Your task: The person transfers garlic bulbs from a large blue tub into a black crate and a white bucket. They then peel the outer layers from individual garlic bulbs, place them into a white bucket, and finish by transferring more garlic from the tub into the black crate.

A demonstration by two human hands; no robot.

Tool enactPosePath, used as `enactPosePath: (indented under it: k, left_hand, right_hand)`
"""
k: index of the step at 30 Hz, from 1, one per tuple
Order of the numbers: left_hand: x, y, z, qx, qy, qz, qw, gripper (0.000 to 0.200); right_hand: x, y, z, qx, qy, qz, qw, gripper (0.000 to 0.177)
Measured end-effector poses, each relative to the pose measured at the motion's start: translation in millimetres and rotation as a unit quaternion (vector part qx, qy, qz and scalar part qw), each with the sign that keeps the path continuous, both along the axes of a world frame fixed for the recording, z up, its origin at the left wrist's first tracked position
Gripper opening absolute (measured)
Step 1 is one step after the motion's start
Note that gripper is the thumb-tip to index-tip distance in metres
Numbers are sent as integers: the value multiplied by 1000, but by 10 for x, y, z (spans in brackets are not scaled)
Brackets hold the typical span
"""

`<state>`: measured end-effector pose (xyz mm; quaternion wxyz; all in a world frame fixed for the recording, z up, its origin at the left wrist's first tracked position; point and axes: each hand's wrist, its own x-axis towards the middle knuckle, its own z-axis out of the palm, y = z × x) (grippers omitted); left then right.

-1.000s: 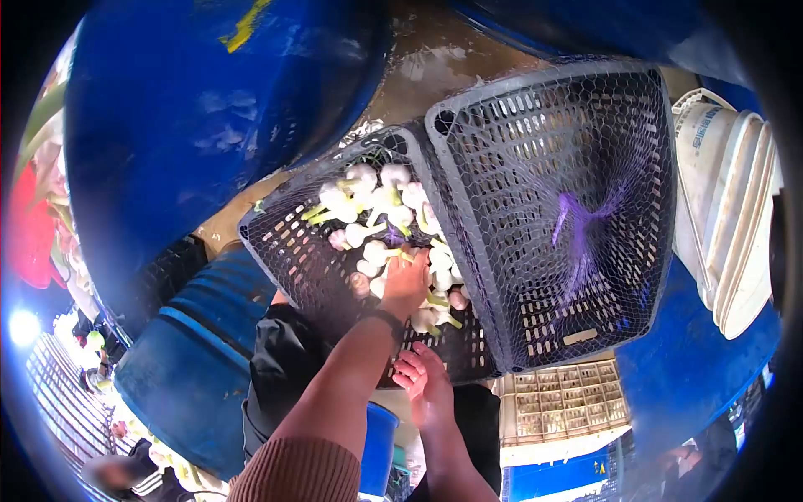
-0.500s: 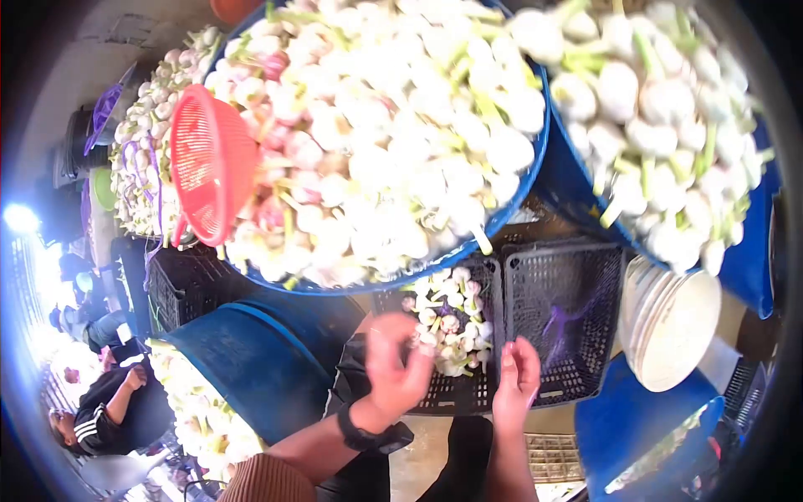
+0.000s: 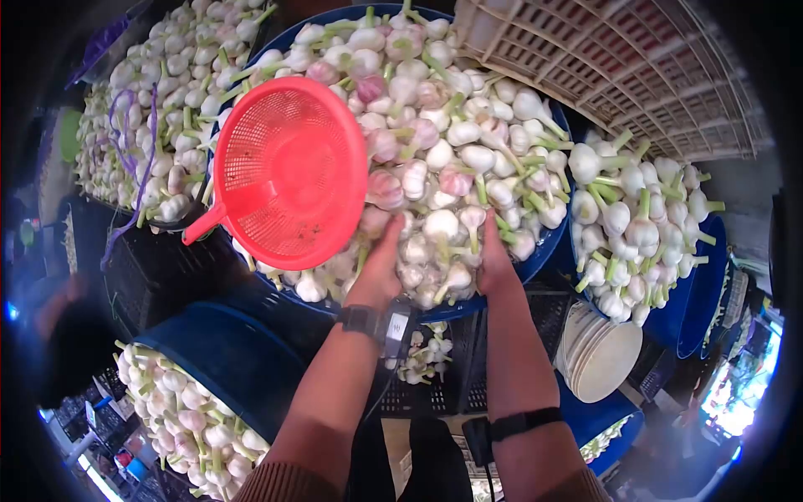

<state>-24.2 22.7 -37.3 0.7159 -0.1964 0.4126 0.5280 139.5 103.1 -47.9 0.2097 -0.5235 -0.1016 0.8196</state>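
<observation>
Both of my hands reach into a large blue tub (image 3: pixel 548 261) heaped with white and pinkish garlic bulbs (image 3: pixel 481 157). My left hand (image 3: pixel 381 269) is sunk among the bulbs just right of a red plastic strainer (image 3: pixel 293 171), its visible digit stretched out. Opposite it, my right hand (image 3: pixel 495 263) dips in near the tub's front right rim, with a straight digit showing. Several garlic bulbs (image 3: pixel 439 224) lie between the two palms. The other fingers of both hands are hidden under the garlic.
Below the tub a black crate (image 3: pixel 456 389) holds some garlic. More garlic-filled tubs stand left (image 3: pixel 226 343) and right (image 3: pixel 694 280). A beige basket (image 3: pixel 619 67) overhangs the back right; stacked white buckets (image 3: pixel 606 360) sit at right. Purple string (image 3: pixel 142 180) hangs at left.
My hands have moved from above the black crates forward into the garlic in the tub. The view has tilted up and shifted. The beige basket now shows at the back right.
</observation>
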Motion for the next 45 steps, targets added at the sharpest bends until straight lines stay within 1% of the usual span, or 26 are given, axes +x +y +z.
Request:
enactPosePath:
  k: [1,3,4,5,7,8,9,11,12,15,16,20,23,29,31,34,35,36,37,38,39,40,41,42,43,45]
  left_hand:
    - [-7,-35,-1,-2,-4,5,1000,63]
    - [-2,-92,164,-69,121,-31,990,63]
    - [-19,-247,-153,-68,89,-36,993,58]
    - [-18,-308,-101,-65,85,-36,994,58]
    - [-13,-372,77,59,44,64,995,53]
    - [-15,-374,138,56,-8,94,994,49]
    - [13,-363,150,56,-9,95,994,49]
    - [133,-288,163,104,22,100,989,56]
    - [148,-228,159,32,31,102,994,56]
    - [249,-100,271,5,88,146,985,57]
    - [274,-121,189,39,93,158,982,51]
    - [409,-215,253,78,145,161,973,42]
    - [476,-234,437,124,202,164,957,41]
    - [588,-285,878,180,194,200,943,47]
    - [633,-346,1031,200,208,178,941,48]
    - [789,-559,1138,273,262,138,915,50]
    - [847,-706,1098,233,392,59,888,52]
    - [949,-779,1242,234,304,69,921,51]
    - [1111,-833,1396,231,215,79,946,51]
    - [1288,-911,1436,256,224,62,938,49]
    - [1484,-971,1470,280,234,45,930,48]
    - [1704,-986,1507,278,208,41,937,54]
    - [1941,-1000,1539,275,182,39,943,62]
    - [2223,-1134,1298,310,276,-38,909,63]
    - [2520,-1288,940,338,365,-116,860,64]
    - [3079,-1447,610,214,329,-115,913,67]
  right_hand:
    - [33,-4,-69,-2,-4,5,1000,64]
    - [-14,27,122,-30,-50,50,997,64]
    - [-27,-3,267,-37,-37,68,996,65]
    - [-55,-41,367,-35,-41,68,996,65]
    - [-146,-135,501,-8,-211,111,971,65]
    - [-185,-179,562,10,-122,67,990,66]
    - [-168,-205,487,9,-123,68,990,66]
    - [-143,-256,302,-7,61,-38,997,64]
    - [-179,-248,250,-39,-4,-52,998,61]
    - [-247,-235,342,-52,22,-19,998,62]
    - [-261,-289,476,11,-6,-28,1000,53]
    - [-233,-492,579,14,-45,-145,988,39]
    - [-156,-538,671,41,45,-161,985,39]
    - [-47,-554,1035,191,69,-117,972,51]
    - [-9,-611,1129,202,119,-151,960,47]
    - [173,-752,1325,249,101,-144,952,64]
    - [255,-823,1392,275,94,-141,946,69]
    - [370,-899,1481,319,33,-134,938,76]
    - [494,-974,1627,321,57,-135,936,73]
    - [629,-1067,1706,304,100,-160,934,70]
    - [665,-1141,1947,248,-103,-213,939,70]
    - [1117,-1368,1642,314,22,-207,926,72]
    - [1379,-1461,1618,273,72,-215,935,84]
    - [1650,-1634,1525,314,-2,-225,923,76]
    - [1976,-1823,1299,272,-30,-306,912,72]
    - [2459,-2037,976,188,-16,-322,928,66]
